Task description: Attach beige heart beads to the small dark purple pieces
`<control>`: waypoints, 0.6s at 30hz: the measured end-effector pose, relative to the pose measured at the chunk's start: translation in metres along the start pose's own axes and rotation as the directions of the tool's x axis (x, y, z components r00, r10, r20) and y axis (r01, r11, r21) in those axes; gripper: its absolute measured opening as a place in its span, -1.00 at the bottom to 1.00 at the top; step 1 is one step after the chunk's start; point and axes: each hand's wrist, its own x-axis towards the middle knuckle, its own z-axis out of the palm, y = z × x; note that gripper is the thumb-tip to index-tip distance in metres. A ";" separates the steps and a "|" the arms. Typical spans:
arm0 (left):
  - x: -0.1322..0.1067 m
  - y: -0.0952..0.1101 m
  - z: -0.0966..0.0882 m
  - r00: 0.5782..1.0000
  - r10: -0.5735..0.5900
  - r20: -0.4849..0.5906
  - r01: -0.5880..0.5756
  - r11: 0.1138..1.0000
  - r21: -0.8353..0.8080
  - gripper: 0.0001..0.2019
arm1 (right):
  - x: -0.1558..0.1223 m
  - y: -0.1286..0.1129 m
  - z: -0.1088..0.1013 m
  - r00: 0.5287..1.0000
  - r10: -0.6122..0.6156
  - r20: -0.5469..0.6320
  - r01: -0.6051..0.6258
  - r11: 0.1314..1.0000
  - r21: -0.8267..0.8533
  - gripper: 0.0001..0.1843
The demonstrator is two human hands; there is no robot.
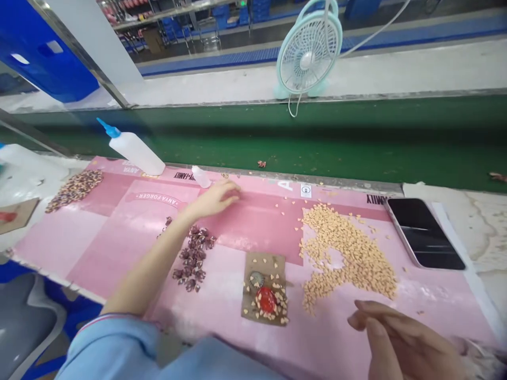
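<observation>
My left hand (219, 199) reaches over the pink mat (253, 216), beside a small white bottle (201, 177). Its fingers are extended, and nothing shows in them. Low on the right, my right hand (407, 338) hovers with thumb and fingers apart, below a spread of tiny tan heart-shaped pieces (356, 253). Between the hands lies a brown cardboard piece (250, 303), bearing a glossy red blob (266, 300), a grey round spot (256, 278) and scattered tan pieces. A cluster of dark purple-brown pieces (192, 258) sits by my left forearm.
A white squeeze bottle with blue nozzle (137, 152) stands at the mat's back left, near a pile of mixed dark and light bits (75, 190). A phone (425, 232) lies at right. Beyond the green belt (222, 137), a fan (309, 53) stands on a ledge.
</observation>
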 end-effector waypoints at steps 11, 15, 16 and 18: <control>-0.128 -0.039 0.022 0.999 0.048 0.017 -0.051 0.967 0.249 -0.76 | -0.014 -0.007 0.003 0.994 -0.068 0.089 0.078 0.992 -0.104 -0.80; -0.137 -0.047 0.034 0.988 0.139 -0.065 -0.116 0.954 0.275 -0.74 | -0.014 0.004 -0.023 0.990 -0.080 0.113 0.122 0.886 -0.447 -0.82; -0.137 -0.049 0.035 0.982 0.163 -0.092 -0.133 0.953 0.273 -0.72 | -0.014 0.007 -0.028 0.980 -0.121 0.155 0.184 0.842 -0.507 -0.84; -0.136 -0.051 0.036 0.968 0.206 -0.141 -0.165 0.951 0.261 -0.68 | -0.016 0.011 -0.034 0.943 -0.117 0.311 0.282 0.776 -0.564 -0.87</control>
